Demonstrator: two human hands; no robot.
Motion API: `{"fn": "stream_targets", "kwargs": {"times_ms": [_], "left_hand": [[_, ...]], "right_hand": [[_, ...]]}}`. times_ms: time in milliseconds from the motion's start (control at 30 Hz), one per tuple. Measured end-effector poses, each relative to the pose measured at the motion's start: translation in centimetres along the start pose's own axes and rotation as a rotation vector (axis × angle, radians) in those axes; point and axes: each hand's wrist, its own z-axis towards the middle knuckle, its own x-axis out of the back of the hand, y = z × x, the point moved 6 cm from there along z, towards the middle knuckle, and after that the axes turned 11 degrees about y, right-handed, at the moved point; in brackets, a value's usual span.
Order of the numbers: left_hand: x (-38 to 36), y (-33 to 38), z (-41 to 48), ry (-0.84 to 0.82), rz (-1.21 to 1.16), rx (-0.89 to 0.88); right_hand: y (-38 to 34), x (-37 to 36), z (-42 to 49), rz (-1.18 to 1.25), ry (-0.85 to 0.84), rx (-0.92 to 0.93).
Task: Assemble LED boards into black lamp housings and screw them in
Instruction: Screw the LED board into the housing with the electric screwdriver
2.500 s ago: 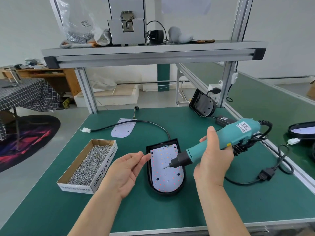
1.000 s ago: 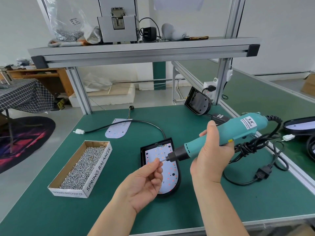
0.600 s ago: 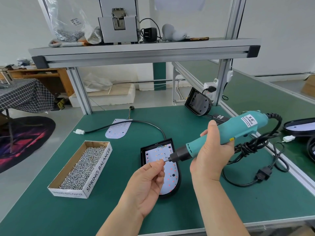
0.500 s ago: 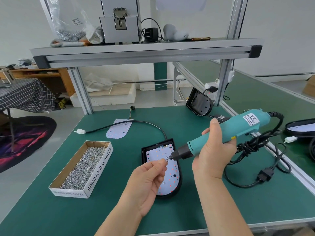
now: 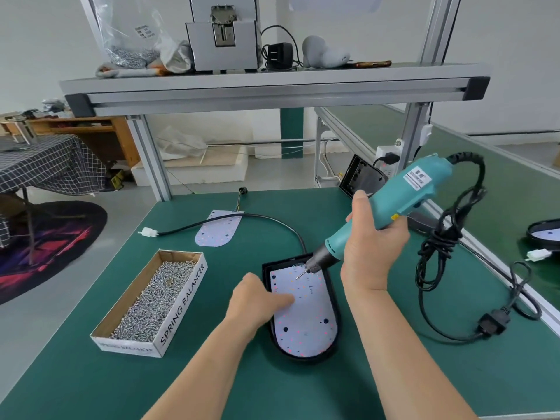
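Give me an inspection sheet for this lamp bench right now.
Surface: green table, flat, no spills seen.
Job's things: LED board lies in black housing; screwdriver bit hangs over its far end; box of screws at left; spare board farther back.
Clutter: second housing leans by the right post; bag and grey box on shelf.
Hands: left hand rests on the board; right hand grips the screwdriver.
Cables: black cable curves from housing to a white plug; screwdriver cord bundled at right.
Surroundings: checked tablecloth, dark rug at left; neighbouring bench at right.
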Motion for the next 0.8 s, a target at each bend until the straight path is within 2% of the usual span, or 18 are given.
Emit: {"fn": "stream_targets", "kwargs": {"times_ms": [133, 200, 433, 800], "left_hand": [[-2.2, 0.8, -0.4, -0.151, -0.231, 0.060], [-2.7, 0.6, -0.4, -0.166, -0.278, 0.067], [-3.0, 0.3, -0.1, -0.200, -0.327, 0.087], [-3.1, 0.2, 0.0, -0.199, -0.363, 0.094]], "right_hand": [[1.6, -1.9, -0.5, -0.126, -0.126, 0.129], [2.3, -2.6, -1.0, -0.168, -0.181, 0.205], [4.1, -4.5, -2.5, -0.220, -0.292, 0.309], [4.3, -5.7, -3.0, -0.269, -0.398, 0.351]]}}
